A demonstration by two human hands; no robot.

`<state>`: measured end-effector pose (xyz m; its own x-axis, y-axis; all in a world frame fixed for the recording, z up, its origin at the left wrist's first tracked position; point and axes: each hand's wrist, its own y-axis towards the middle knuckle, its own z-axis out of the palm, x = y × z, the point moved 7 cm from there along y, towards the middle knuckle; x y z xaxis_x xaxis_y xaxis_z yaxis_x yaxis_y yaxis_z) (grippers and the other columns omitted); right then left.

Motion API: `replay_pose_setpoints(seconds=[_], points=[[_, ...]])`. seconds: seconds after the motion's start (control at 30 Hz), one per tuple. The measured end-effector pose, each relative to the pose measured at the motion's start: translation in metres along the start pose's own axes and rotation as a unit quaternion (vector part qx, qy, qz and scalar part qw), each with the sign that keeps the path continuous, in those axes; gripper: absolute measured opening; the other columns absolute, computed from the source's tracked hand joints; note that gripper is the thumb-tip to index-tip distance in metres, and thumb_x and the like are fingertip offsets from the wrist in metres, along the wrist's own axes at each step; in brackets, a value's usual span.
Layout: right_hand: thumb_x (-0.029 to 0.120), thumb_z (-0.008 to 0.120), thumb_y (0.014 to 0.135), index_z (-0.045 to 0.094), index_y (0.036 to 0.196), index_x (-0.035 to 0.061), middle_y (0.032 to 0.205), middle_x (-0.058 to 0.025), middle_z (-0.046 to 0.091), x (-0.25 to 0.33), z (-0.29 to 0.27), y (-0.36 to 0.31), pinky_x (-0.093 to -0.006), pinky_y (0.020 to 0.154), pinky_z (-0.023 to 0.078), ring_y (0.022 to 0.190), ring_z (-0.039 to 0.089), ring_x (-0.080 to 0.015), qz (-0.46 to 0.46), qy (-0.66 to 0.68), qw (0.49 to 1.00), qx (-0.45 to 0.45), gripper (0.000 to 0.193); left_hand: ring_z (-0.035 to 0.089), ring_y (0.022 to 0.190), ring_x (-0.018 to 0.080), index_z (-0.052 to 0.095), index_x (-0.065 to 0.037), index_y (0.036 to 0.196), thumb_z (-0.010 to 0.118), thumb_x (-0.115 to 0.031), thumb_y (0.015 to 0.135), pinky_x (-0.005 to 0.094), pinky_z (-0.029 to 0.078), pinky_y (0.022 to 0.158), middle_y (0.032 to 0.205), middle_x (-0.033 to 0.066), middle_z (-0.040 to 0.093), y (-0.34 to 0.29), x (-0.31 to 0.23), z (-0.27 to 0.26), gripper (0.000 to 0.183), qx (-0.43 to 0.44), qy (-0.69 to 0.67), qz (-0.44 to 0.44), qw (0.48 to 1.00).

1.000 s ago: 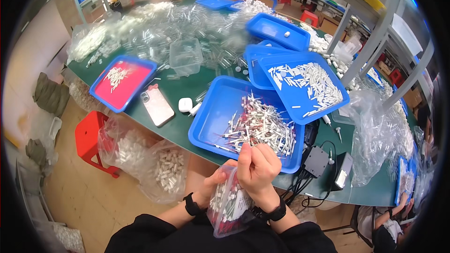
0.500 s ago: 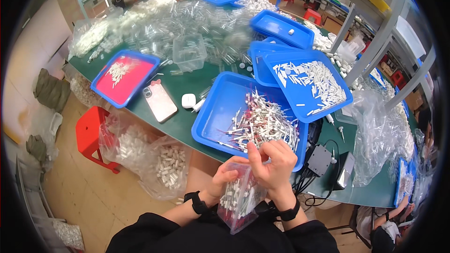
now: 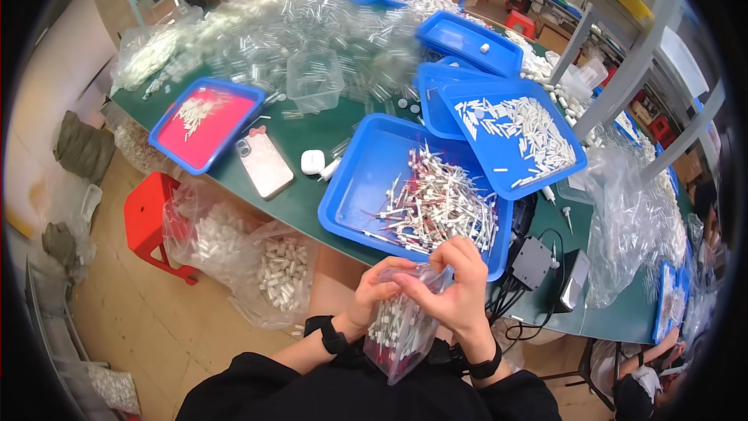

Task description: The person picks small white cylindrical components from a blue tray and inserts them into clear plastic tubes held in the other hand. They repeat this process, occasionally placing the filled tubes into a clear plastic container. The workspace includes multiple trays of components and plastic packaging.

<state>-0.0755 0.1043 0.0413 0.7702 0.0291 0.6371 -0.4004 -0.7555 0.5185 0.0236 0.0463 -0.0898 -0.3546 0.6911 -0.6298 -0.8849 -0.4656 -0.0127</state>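
In front of my body is a clear plastic box point(image 3: 401, 335), tilted and filled with thin white pieces that carry red bits. My left hand point(image 3: 372, 296) wraps its near left side, fingers curled over the upper edge. At the mouth, my right hand point(image 3: 456, 292) is closed on the rim, its thumb reaching across toward the left fingers. Just beyond both hands lies a deep blue tray point(image 3: 354, 187) with a heap of similar white-and-red pieces point(image 3: 444, 206). Whether a small piece is pinched between my right fingers is hidden.
A blue tray of white tubes point(image 3: 538, 140) overlaps the deep tray's far right corner. A pink-bottomed tray point(image 3: 206, 140), a phone point(image 3: 265, 164) and a white earbud case point(image 3: 312, 161) lie leftward. Cables and a black adapter point(image 3: 534, 265) sit right. A red stool point(image 3: 148, 218) stands left.
My right hand has come down onto the box's mouth, its thumb swinging from upright to pointing left. My left hand still holds the box, which has shifted slightly.
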Motion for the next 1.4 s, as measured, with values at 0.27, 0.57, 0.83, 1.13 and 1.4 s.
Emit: replay_pose_setpoints(seconds=[0.27, 0.57, 0.83, 1.13, 1.4], points=[[0.017, 0.078, 0.063, 0.05, 0.065, 0.0074, 0.067, -0.0032, 0.048, -0.006, 0.006, -0.015, -0.0328, 0.06, 0.036, 0.064, 0.048, -0.0213, 0.071, 0.041, 0.994, -0.071, 0.029, 0.06, 0.098, 0.0151, 0.054, -0.001, 0.12, 0.063, -0.018, 0.082, 0.0298, 0.047, 0.089, 0.108, 0.0085, 0.062, -0.004, 0.001, -0.01, 0.043, -0.026, 0.045, -0.005, 0.999], [0.009, 0.076, 0.062, 0.05, 0.064, 0.0066, 0.067, -0.0038, 0.049, -0.003, 0.003, -0.022, -0.0318, 0.061, 0.037, 0.063, 0.048, -0.0209, 0.04, 0.075, 0.992, -0.091, 0.026, 0.06, 0.098, 0.0141, 0.055, -0.001, 0.12, 0.064, -0.017, 0.082, 0.0291, 0.047, 0.089, 0.11, 0.0079, 0.062, -0.007, -0.002, -0.004, 0.042, 0.005, 0.051, -0.004, 0.999], [0.01, 0.067, 0.073, 0.044, 0.062, 0.0053, 0.064, -0.0046, 0.04, -0.01, 0.012, -0.041, -0.0326, 0.057, 0.029, 0.062, 0.037, -0.0213, 0.013, 0.048, 0.978, -0.203, 0.026, 0.058, 0.106, 0.0151, 0.055, -0.003, 0.12, 0.064, -0.018, 0.084, 0.0304, 0.045, 0.094, 0.117, 0.0082, 0.06, -0.001, 0.008, -0.004, 0.039, 0.061, 0.056, -0.019, 0.996], [0.017, 0.076, 0.072, 0.043, 0.06, 0.0091, 0.062, -0.0041, 0.038, 0.004, 0.015, -0.037, -0.0328, 0.057, 0.03, 0.061, 0.038, -0.0221, -0.036, 0.02, 0.979, -0.198, 0.036, 0.05, 0.121, 0.0251, 0.059, -0.006, 0.11, 0.065, -0.038, 0.08, 0.039, 0.037, 0.104, 0.137, 0.0167, 0.047, 0.006, 0.008, -0.005, 0.045, 0.069, 0.051, 0.018, 0.996], [0.009, 0.074, 0.073, 0.038, 0.058, 0.0084, 0.058, -0.0023, 0.032, 0.021, 0.015, -0.018, -0.0324, 0.052, 0.025, 0.057, 0.032, -0.02, -0.09, 0.052, 0.975, -0.198, 0.039, 0.049, 0.119, 0.0244, 0.057, -0.005, 0.109, 0.06, -0.045, 0.083, 0.0389, 0.039, 0.101, 0.132, 0.0181, 0.048, 0.006, 0.009, -0.008, 0.048, 0.023, -0.009, 0.033, 0.999]])
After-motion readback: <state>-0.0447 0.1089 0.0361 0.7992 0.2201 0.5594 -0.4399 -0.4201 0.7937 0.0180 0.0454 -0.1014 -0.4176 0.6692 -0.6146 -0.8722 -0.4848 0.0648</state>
